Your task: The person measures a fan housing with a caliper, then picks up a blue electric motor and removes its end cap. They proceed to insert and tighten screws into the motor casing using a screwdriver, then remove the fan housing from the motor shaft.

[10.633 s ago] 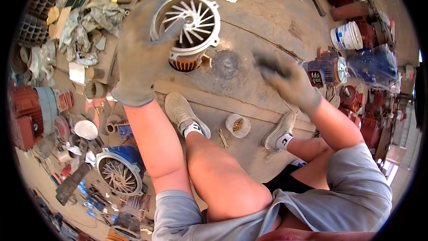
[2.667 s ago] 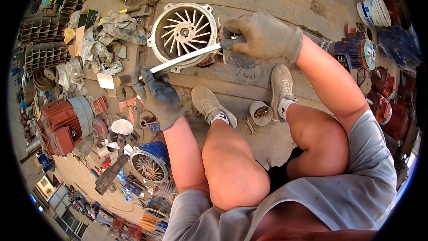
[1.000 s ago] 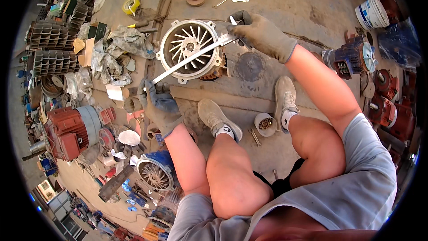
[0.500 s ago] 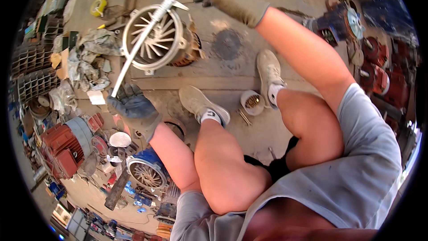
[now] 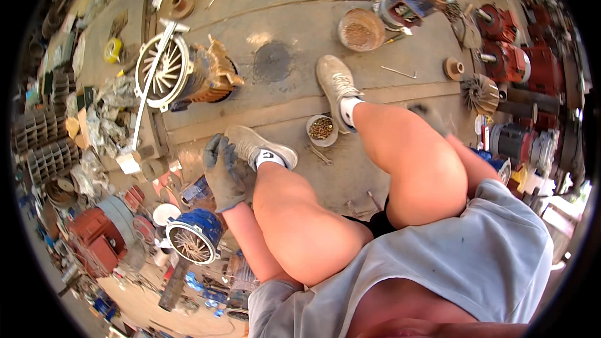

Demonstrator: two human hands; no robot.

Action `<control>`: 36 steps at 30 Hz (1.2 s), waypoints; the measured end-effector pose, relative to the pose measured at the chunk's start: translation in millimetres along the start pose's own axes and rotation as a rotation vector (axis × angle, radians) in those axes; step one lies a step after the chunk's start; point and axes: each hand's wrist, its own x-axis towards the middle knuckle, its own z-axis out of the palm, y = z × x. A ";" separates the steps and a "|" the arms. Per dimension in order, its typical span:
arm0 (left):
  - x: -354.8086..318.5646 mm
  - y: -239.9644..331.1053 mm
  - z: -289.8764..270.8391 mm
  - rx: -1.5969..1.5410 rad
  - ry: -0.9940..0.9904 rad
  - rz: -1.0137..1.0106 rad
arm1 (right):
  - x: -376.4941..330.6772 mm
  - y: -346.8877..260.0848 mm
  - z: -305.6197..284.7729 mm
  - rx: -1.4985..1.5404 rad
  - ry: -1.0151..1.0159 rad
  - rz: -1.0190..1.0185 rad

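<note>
A long metal vernier caliper (image 5: 148,91) lies slantwise across the pale, ring-framed fan end (image 5: 178,81) of a motor on the floor at the left. Below and right of it is my left hand (image 5: 224,172), in a grey glove, empty, its fingers pointing upward beside my left shoe. My right hand (image 5: 431,117), also gloved, is low beyond my right knee; motion smears it and the leg partly covers it, so its fingers cannot be made out. A white bowl (image 5: 324,144) of small brass-coloured hardware sits between my shoes, with slim metal tools (image 5: 320,155) beside it.
Ahead stand a brown-filled bucket (image 5: 343,30) and a blue motor (image 5: 407,3). Red motors (image 5: 501,59) and a loose fan wheel (image 5: 480,94) line the right. Left are crumpled plastic (image 5: 109,112), a red motor (image 5: 94,238) and a blue motor (image 5: 200,228).
My left hand has come away from the caliper's lower end and moved right. My right hand has swung from the far floor back beside my right knee. The view has shifted.
</note>
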 end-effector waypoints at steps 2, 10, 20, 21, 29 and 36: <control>-6.4 40.5 32.8 0.223 -0.206 0.008 | -78.1 110.9 -8.8 0.046 0.057 0.036; -28.4 91.8 202.1 1.837 -1.135 0.165 | -238.2 143.6 -60.6 0.414 0.387 0.087; -2.6 -185.3 200.8 1.916 -0.580 0.004 | -313.2 -67.9 -262.3 0.778 0.978 -0.791; 13.0 -218.2 165.0 1.765 -0.483 -0.076 | -299.2 -93.8 -273.4 0.780 0.886 -0.885; 23.6 -307.9 122.0 1.320 -0.209 -0.148 | -112.6 -159.3 -266.0 0.416 0.420 -0.593; -12.3 -241.0 199.9 0.775 0.145 -0.529 | -86.4 -151.1 -260.1 0.304 0.416 -0.736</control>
